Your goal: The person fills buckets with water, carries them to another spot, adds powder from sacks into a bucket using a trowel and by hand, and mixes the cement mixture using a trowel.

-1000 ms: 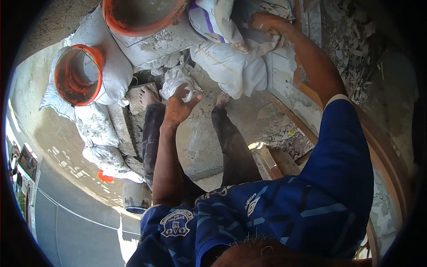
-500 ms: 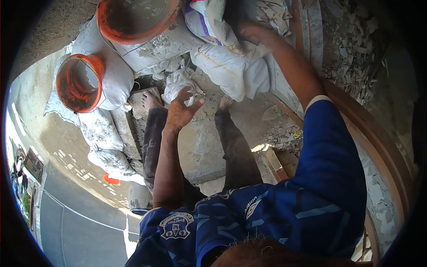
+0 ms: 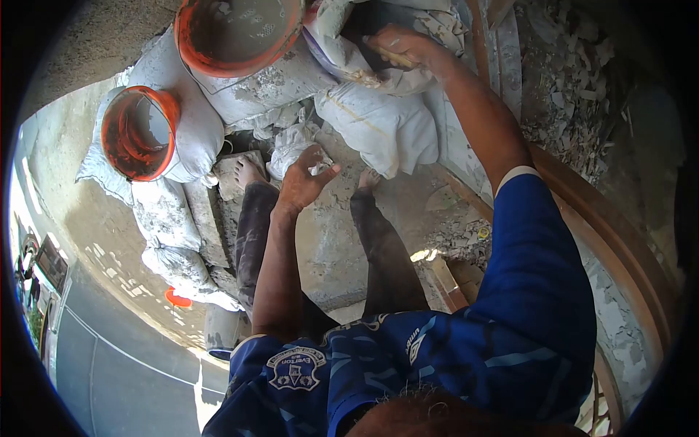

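Filled sack (image 3: pixel 255 95) apparently props the orange bucket (image 3: pixel 191 52), left of the right hand (image 3: pixel 404 48).
Open-mouthed sack (image 3: pixel 331 33) gapes under that hand, likely for reaching in; its grip I cannot tell. Crumpled white bag (image 3: pixel 290 149) lies just beyond the left hand (image 3: pixel 298 185), which is spread, empty.

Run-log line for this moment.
right hand: at open white sack, grip unclear; left hand: open; large round orange bucket: grey slurry

Large bucket (image 3: pixel 191 52) cropped above; bottom of the open sack (image 3: pixel 408 84) hidden.
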`<state>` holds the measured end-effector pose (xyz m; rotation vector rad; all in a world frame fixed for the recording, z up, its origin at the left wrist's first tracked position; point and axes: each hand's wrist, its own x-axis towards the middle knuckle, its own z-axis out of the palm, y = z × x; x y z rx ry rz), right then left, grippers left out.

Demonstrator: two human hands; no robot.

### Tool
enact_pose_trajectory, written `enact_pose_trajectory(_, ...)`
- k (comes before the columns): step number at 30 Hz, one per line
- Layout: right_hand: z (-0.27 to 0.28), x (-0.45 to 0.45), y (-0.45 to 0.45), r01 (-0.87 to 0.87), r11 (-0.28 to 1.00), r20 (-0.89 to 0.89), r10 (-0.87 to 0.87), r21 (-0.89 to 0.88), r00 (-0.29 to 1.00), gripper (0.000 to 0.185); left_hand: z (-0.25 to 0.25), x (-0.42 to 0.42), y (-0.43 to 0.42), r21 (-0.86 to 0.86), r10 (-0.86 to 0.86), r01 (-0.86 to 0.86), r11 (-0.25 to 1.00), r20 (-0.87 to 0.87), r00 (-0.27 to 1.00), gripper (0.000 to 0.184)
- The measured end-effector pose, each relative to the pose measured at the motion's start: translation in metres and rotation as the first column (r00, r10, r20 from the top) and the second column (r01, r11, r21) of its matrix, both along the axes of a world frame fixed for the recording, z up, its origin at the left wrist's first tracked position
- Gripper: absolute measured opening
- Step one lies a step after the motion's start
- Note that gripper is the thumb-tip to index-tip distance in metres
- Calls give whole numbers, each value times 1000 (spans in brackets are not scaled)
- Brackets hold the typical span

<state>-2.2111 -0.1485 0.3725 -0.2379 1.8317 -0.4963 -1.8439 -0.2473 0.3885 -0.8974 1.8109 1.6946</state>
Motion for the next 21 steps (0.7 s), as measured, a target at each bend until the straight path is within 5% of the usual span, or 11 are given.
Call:
enact_pose_trajectory(15,152,4,91,190,981,-117,-193,-42,974,39,9,-18,12,-49,-121,120,992,-30,992,81)
enact_pose_trajectory(19,211,25,121,168,926,-207,-247,-338,947,38,10,-19,11,-67,-146,145,987,-21,989,82)
enact_pose_trajectory(21,219,9,127,245,950,-195,-281,-191,940,33,12,-17,8,-64,-156,155,986,-7,988,83)
